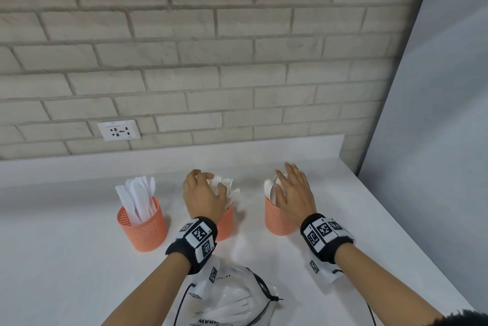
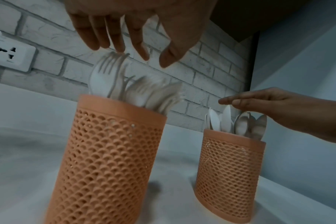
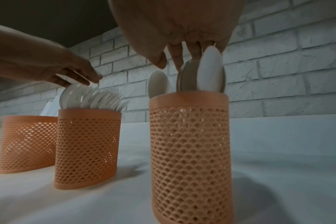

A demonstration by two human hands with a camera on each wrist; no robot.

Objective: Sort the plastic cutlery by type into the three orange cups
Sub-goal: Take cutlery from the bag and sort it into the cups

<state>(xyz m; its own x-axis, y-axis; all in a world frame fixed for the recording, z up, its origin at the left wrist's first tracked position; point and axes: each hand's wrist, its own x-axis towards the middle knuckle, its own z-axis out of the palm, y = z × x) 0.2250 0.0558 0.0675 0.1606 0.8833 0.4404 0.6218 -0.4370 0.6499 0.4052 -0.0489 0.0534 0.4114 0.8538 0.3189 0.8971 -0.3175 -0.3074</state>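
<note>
Forks (image 2: 136, 91) upright in centre cup (image 2: 109, 151), directly beneath left hand (image 1: 202, 193), fingers spread, gripping nothing. Right hand (image 1: 294, 193), flat, empty, brushes spoons (image 3: 199, 75) in right-of-frame cup (image 3: 190, 151). Knives (image 1: 138, 197) fill left cup (image 1: 142, 230).

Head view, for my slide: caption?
Left hand over forks, right hand over spoons; knives sorted.
</note>
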